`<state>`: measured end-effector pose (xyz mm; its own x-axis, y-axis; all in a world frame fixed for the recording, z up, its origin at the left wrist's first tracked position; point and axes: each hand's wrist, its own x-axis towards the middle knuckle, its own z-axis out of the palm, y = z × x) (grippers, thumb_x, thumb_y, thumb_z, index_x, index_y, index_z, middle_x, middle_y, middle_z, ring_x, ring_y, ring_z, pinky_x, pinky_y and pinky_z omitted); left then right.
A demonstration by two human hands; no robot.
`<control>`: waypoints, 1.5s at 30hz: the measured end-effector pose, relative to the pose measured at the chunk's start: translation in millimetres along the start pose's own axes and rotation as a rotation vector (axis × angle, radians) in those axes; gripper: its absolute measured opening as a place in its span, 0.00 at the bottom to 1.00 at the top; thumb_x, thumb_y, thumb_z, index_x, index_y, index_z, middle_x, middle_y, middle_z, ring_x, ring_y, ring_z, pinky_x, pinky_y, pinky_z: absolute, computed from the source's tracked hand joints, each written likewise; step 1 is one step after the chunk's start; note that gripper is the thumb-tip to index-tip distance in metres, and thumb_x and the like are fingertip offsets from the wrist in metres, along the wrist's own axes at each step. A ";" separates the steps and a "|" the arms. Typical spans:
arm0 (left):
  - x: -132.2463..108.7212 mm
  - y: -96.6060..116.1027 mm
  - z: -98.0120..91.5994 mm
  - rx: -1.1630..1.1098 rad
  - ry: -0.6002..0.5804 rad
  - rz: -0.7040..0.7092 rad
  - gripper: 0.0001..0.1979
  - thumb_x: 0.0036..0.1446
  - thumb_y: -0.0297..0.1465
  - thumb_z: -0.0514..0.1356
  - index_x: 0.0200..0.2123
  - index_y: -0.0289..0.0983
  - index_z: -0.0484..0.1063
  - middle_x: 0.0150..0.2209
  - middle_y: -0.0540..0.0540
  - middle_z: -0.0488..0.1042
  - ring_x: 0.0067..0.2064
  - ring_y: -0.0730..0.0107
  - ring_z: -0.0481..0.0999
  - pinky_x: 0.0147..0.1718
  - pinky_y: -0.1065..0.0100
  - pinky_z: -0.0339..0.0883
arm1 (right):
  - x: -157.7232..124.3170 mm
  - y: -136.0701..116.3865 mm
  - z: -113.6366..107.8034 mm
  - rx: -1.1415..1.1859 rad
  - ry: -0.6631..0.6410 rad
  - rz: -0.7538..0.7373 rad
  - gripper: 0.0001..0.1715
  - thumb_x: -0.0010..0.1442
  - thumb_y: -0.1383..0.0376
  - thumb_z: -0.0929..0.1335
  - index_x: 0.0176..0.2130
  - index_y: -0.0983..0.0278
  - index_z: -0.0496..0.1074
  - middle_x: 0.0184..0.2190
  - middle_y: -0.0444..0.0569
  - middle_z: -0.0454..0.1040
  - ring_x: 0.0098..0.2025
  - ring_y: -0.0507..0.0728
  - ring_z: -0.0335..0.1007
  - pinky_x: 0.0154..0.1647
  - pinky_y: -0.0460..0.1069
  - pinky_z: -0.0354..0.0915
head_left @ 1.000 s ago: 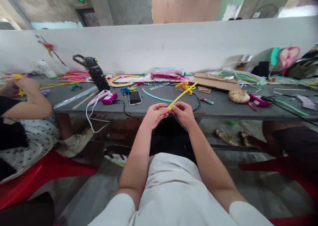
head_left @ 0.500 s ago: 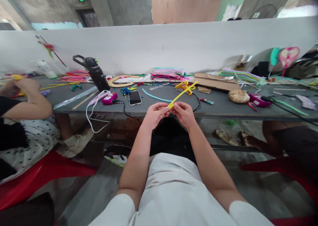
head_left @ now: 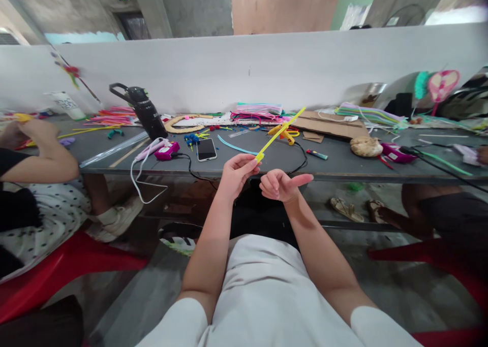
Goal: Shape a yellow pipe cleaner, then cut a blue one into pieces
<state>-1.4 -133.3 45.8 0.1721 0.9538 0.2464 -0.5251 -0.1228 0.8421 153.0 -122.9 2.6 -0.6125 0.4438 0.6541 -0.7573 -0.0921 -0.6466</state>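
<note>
The left hand [head_left: 235, 174] pinches the near end of the yellow stem [head_left: 280, 133] between thumb and fingertips; its long axis runs up and away to the right, over the worktop [head_left: 267, 161]. The right hand [head_left: 280, 185] sits just right of and below that grip, apart from the stem, fingers curled, forefinger pointing right, holding nothing.

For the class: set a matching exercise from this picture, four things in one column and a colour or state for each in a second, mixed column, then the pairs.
Things:
1. pipe cleaner
2. phone
3. water bottle
4. right hand

States:
A. lying flat on the table
B. black, standing upright
C. yellow, pinched in the left hand
D. holding nothing, forefinger out

Pairs: 1-C, 2-A, 3-B, 4-D
</note>
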 end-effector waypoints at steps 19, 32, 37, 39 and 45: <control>4.6 -10.7 -0.3 0.081 0.174 0.083 0.15 0.44 0.34 0.73 0.36 0.37 0.78 0.35 0.48 0.80 0.34 0.73 0.78 0.34 0.73 0.70 | 15.7 -13.2 11.6 -0.320 0.694 -0.040 0.12 0.55 0.57 0.75 0.33 0.62 0.73 0.29 0.42 0.65 0.25 0.47 0.57 0.24 0.44 0.56; -2.3 -3.2 5.7 0.132 0.071 0.095 0.13 0.45 0.34 0.73 0.36 0.37 0.80 0.33 0.48 0.80 0.32 0.74 0.76 0.35 0.72 0.69 | 20.1 -6.6 9.0 -0.651 0.833 -0.117 0.13 0.52 0.56 0.76 0.34 0.60 0.78 0.24 0.42 0.71 0.25 0.49 0.63 0.25 0.46 0.60; -2.2 -1.7 4.4 0.111 0.066 0.049 0.15 0.43 0.33 0.73 0.37 0.36 0.81 0.35 0.46 0.81 0.33 0.74 0.77 0.36 0.72 0.70 | 17.8 -6.5 6.5 -0.693 0.828 -0.105 0.13 0.52 0.56 0.76 0.36 0.59 0.80 0.27 0.42 0.74 0.26 0.50 0.64 0.26 0.47 0.62; -2.0 -1.2 3.6 0.090 0.049 0.024 0.15 0.43 0.33 0.73 0.37 0.36 0.82 0.35 0.46 0.81 0.32 0.75 0.77 0.35 0.72 0.70 | 16.8 -7.6 6.3 -0.717 0.829 -0.107 0.12 0.52 0.56 0.76 0.36 0.60 0.80 0.27 0.43 0.74 0.26 0.50 0.64 0.26 0.47 0.62; -1.3 -1.4 0.6 0.036 0.017 -0.021 0.12 0.44 0.30 0.73 0.36 0.35 0.82 0.34 0.46 0.81 0.31 0.76 0.76 0.34 0.73 0.70 | 15.3 -12.0 7.2 -0.744 0.837 -0.109 0.11 0.52 0.57 0.76 0.35 0.60 0.79 0.26 0.42 0.74 0.25 0.50 0.65 0.26 0.47 0.62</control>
<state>-0.4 -134.4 44.5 0.1689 0.9606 0.2207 -0.4913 -0.1120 0.8638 151.1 -121.4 23.3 0.0053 0.9013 0.4331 -0.3020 0.4144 -0.8586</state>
